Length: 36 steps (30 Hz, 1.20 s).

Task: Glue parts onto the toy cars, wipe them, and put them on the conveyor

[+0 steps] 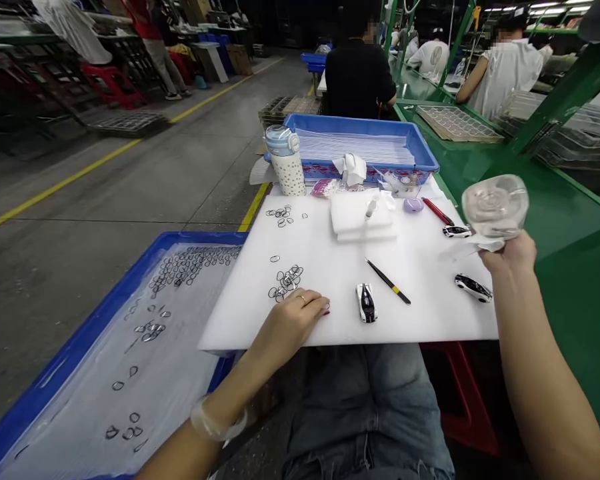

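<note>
My left hand (296, 319) rests on the near edge of the white foam board (425, 320), its fingers lying on the surface with no object visible in them. Beside it lies a loose cluster of thin black rings (286, 281). My right hand (515, 257) is raised over the board's right side, closed on a clear plastic container (495, 205), blurred, with a thin white piece under it. Between the hands are a white-and-black toy car (366, 303) and black tweezers (387, 281) with a yellow band. Two more toy cars, one nearer (473, 288) and one farther (457, 231), lie near my right hand.
A folded white foam stack (363, 217), a red pen (437, 212), a purple case (413, 205) and a dotted bottle (286, 163) stand farther back. Behind is a blue tray (425, 150). Another blue tray (180, 237) with rings sits lower left. Co-workers sit beyond.
</note>
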Available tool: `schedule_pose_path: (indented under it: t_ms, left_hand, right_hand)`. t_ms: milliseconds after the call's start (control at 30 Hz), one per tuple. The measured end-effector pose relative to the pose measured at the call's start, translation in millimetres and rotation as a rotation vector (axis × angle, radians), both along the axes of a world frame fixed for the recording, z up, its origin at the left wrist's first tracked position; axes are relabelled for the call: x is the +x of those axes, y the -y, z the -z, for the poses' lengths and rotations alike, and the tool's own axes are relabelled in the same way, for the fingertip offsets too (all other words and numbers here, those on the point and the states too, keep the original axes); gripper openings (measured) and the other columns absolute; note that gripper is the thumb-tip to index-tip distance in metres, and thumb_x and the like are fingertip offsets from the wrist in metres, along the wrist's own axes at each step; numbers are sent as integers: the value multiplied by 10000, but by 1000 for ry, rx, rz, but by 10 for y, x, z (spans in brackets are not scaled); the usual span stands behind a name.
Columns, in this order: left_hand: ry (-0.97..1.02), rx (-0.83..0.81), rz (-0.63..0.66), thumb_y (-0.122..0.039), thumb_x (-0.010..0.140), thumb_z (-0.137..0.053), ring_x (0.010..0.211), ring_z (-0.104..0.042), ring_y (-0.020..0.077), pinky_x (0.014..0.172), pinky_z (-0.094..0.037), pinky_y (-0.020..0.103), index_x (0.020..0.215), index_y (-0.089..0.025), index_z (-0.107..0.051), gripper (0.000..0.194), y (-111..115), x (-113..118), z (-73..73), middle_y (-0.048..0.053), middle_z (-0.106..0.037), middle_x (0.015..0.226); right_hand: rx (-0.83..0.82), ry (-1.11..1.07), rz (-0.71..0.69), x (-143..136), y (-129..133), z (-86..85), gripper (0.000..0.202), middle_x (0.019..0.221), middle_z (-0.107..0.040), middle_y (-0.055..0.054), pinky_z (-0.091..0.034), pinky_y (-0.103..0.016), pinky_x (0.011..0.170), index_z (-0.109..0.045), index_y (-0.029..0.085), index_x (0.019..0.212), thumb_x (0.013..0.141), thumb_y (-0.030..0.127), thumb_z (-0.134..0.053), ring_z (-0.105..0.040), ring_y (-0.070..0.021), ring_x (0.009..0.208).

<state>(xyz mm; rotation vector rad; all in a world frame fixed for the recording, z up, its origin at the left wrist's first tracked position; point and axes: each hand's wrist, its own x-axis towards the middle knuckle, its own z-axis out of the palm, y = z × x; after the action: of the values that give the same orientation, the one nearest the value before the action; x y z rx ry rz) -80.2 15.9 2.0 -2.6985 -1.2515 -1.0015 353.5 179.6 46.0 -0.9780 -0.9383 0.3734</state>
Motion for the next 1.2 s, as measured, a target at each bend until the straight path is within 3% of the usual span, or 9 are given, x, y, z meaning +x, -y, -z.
schedule_pose_path:
  t_ms: [133,233,367,467,600,700,767,933,1200]
  left_hand:
    - [320,-48,-52,-151,897,-660,825,-705,201,803,-586,336,998,-149,-768,148,53,94,-18,85,-765,899]
    - [1065,-500,-94,-170,777,-814,832,-704,142,815,-563,219,903,-195,-811,128,88,340,-40,48,-776,893]
    - [1570,-974,37,-395,686,-893,711,-709,124,697,-593,206,834,-196,-812,261,79,733,-42,48,-771,819]
    - [1684,-1063,89,-455,633,-913,668,-704,105,666,-594,193,811,-202,-802,328,61,871,-38,32,-760,786]
    - [1790,-1134,119,-415,567,-952,667,-714,101,640,-582,159,783,-188,-790,352,59,846,-37,21,-754,748]
    - [1818,-1173,133,-392,540,-966,667,-723,107,610,-573,144,782,-184,-791,365,62,812,-31,24,-766,747]
    - [1830,-1186,140,-393,541,-966,659,-724,105,607,-573,144,774,-187,-791,357,64,809,-24,20,-770,738]
    - [1846,-1193,150,-336,513,-983,627,-697,76,635,-574,136,689,-193,-774,308,89,819,-21,-14,-755,678]
    - [1822,-1165,151,-339,493,-987,605,-690,103,623,-592,190,682,-201,-789,307,113,828,-36,3,-757,665]
  right_hand:
    - [-6,7,179,-50,131,-127,262,805,-569,-81,-513,-516,783,-546,226,858,855,486,-517,-606,-263,800]
    - [89,482,351,-258,380,-300,316,1007,-621,-130,-461,-527,949,-587,198,1053,904,474,-549,-609,-302,993]
    - [27,1088,142,-600,420,-529,351,1166,-640,-175,-477,-530,934,-561,193,1124,909,470,-547,-605,-324,1105]
    - [-10,802,70,-749,269,-730,231,939,-687,-132,-526,-471,790,-517,237,841,898,457,-558,-662,-265,881]
    - [292,336,39,-988,441,-899,274,570,-493,28,-467,-328,515,-408,274,726,935,388,-544,-520,-151,489]
    - [340,716,81,-1349,950,-738,163,575,-517,41,-381,-260,440,-579,218,808,960,278,-567,-461,-103,433]
    - [310,1059,-114,-1638,1283,-509,50,659,-623,17,-437,-236,491,-640,199,881,929,184,-632,-552,-95,516]
    - [301,1108,-323,-2100,1609,-48,113,855,-683,-64,-498,-211,517,-650,161,1018,947,154,-562,-641,-111,656]
    - [297,1247,-293,-1998,1697,-170,151,847,-651,-48,-481,-240,483,-650,159,1029,902,147,-570,-578,-106,584]
